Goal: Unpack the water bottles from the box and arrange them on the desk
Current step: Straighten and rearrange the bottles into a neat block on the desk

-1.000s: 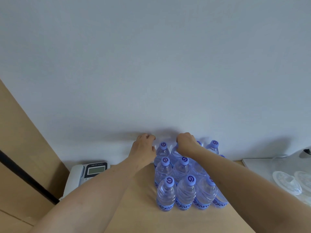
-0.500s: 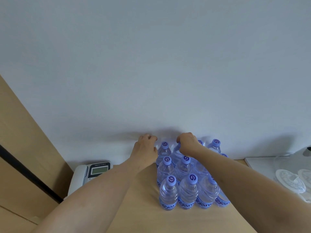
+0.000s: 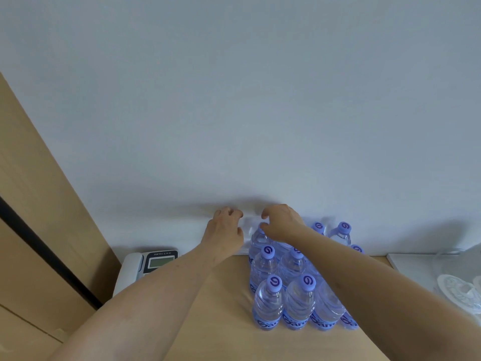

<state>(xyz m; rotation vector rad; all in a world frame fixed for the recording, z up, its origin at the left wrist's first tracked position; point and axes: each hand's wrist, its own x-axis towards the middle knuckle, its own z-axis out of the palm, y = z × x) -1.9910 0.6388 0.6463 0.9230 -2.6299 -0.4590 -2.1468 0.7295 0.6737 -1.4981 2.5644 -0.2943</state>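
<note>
Several clear water bottles with purple caps stand in tight rows on the wooden desk point(image 3: 208, 321); the front-left bottle point(image 3: 269, 300) is nearest me. Both my hands reach to the back of the group, by the wall. My left hand point(image 3: 223, 230) is curled at the group's back-left corner. My right hand point(image 3: 282, 222) is curled over the top of the back-left bottle point(image 3: 257, 238), hiding its cap. A piece of clear plastic wrap point(image 3: 249, 224) shows between the two hands, and both seem to pinch it. No box is in view.
A white desk phone point(image 3: 153, 261) sits at the back left by a tall wooden panel point(image 3: 39, 230). A white tray point(image 3: 406, 264) with clear glass lids point(image 3: 458, 290) is at the right. The white wall point(image 3: 260, 126) rises directly behind the bottles.
My right hand has shifted left, from one back-row bottle over the back-left one, covering its cap. The left hand stays put at the back-left corner.
</note>
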